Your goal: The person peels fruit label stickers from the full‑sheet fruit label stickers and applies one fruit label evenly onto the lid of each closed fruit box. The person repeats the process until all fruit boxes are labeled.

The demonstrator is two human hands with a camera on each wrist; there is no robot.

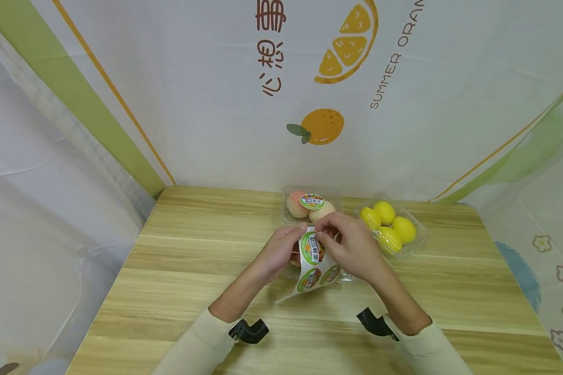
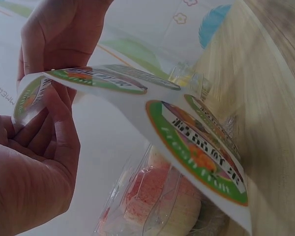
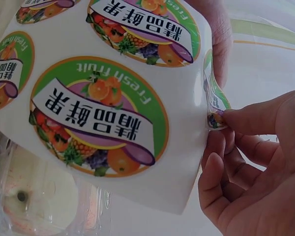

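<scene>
Cream long sleeves [image 1: 199, 344]: right up front, one on each forearm, with a curved black plastic bracket [image 1: 248, 332] jutting inward at each wrist.
Glossy white sticker sheet [image 3: 98, 118]: here's the centre of the action, held up off the pale wood-grain tabletop [image 1: 206, 260], bent over at the top, its lower end sloping toward the person, green-rimmed oval fruit labels all across it!
Left hand [image 1: 278, 249]: a firm pinch there, thumb and fingers together on the sheet's top edge.
Right hand [image 1: 356, 245]: and what delicate work, thumb and forefinger pinching the rim of one glossy oval label [image 3: 217, 101] at the sheet's bent edge, other fingers loosely curled; whether that label is free of its backing, can't tell from here.
Clear plastic box under the sheet [image 1: 346, 277]: mostly hidden, a glimpse of something reddish on its left.
Clear plastic box of pink-and-cream peaches [image 1: 334, 195]: just beyond the hands, a matching oval sticker [image 1: 311, 201] on top.
Clear plastic box of four yellow fruits [image 1: 421, 235]: over to the right, near the back edge.
White curtain with orange prints [image 1: 206, 104]: hanging behind everything.
</scene>
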